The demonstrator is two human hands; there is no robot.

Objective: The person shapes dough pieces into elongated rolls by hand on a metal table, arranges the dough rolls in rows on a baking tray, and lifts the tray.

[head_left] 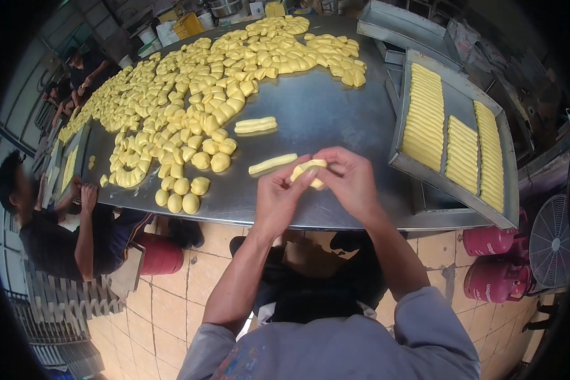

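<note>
My left hand (pixel 282 190) and my right hand (pixel 348 183) hold a small pale-yellow dough piece (pixel 309 170) between their thumbs and fingers above the near edge of the steel table (pixel 310 114). Just left of my hands lies one rolled dough strip (pixel 266 165); farther back is a short bundle of strips (pixel 255 125). Several dough balls (pixel 181 187) sit to the left, in front of a large spread of cut dough pieces (pixel 196 88).
On the right, a metal tray (pixel 510 158) holds rows of dough strips, with another tray (pixel 399 19) behind it. Co-workers (pixel 50 240) (pixel 82 69) are at the left. Pink gas cylinders (pixel 491 282) and a fan (pixel 554 244) stand at the lower right.
</note>
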